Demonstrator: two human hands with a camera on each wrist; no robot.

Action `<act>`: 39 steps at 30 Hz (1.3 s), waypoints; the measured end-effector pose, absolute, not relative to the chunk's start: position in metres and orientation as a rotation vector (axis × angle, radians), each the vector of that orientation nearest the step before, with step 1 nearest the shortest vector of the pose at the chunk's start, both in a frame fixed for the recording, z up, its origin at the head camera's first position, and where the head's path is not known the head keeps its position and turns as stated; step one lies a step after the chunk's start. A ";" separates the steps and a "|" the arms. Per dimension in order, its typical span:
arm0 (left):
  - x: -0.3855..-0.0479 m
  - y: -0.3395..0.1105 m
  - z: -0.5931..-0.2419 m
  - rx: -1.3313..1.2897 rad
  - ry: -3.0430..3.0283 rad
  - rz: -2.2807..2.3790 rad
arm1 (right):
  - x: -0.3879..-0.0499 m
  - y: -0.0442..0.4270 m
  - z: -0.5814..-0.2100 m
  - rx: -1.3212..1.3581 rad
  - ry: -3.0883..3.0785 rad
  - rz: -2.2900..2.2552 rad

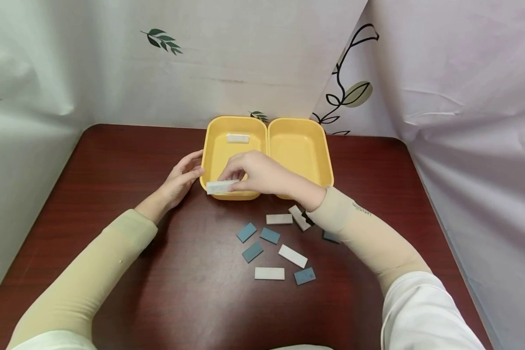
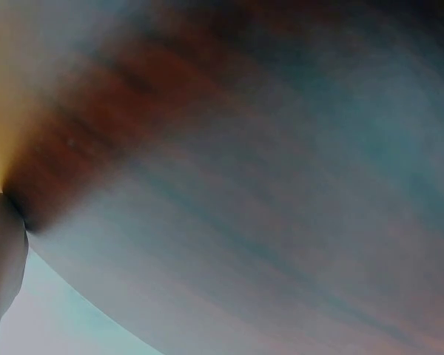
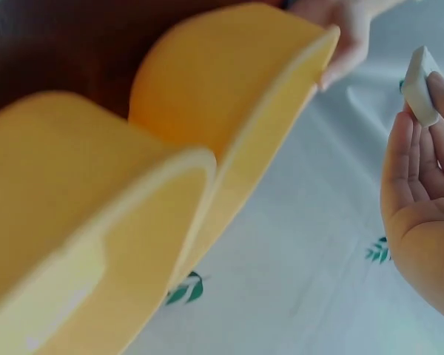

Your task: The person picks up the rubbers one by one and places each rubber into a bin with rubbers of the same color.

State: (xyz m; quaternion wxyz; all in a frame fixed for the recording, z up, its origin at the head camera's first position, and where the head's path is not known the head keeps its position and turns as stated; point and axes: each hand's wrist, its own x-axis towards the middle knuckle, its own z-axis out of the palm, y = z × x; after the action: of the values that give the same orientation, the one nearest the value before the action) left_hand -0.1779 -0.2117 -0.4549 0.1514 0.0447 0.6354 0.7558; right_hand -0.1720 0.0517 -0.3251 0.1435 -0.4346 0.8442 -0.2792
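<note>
My right hand (image 1: 262,172) pinches a white block (image 1: 216,187) between thumb and fingers, above the front wall of the left yellow container (image 1: 235,118). In the right wrist view, the same block (image 3: 418,87) shows held off the surfaces, at the thumb and fingertips. Another white block (image 1: 237,138) lies in that container near its back. My left hand (image 1: 178,181) touches the container's left outer side with its thumb and fingers fairly straight. The left wrist view is mostly blurred, with only part of a finger (image 2: 4,259) and a yellow edge showing.
A second yellow container (image 1: 299,119) adjoins the first on the right. In front lie several white blocks (image 1: 269,273) and several blue-grey blocks (image 1: 252,252) scattered on the dark red table (image 1: 179,291). Patterned curtains (image 1: 245,63) hang behind and at the sides.
</note>
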 end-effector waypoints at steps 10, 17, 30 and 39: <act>-0.178 -0.212 -0.454 0.125 1.812 2.183 | -0.203 0.058 -0.315 -1.160 2.485 -0.913; -0.178 -0.213 -0.456 0.129 1.819 2.175 | -0.224 0.067 -0.318 -0.988 2.474 -1.088; -0.178 -0.213 -0.456 0.121 1.802 2.191 | -0.254 0.081 -0.323 -0.769 2.443 -1.213; -0.178 -0.212 -0.456 0.121 1.810 2.177 | -0.273 0.086 -0.329 -0.699 2.479 -1.141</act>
State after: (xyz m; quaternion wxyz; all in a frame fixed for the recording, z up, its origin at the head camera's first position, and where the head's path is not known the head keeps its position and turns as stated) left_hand -0.1778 -0.2124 -0.4557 0.1531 0.0422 0.6312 0.7591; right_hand -0.2729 0.0864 -0.3295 0.1616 -0.2449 0.8685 -0.3996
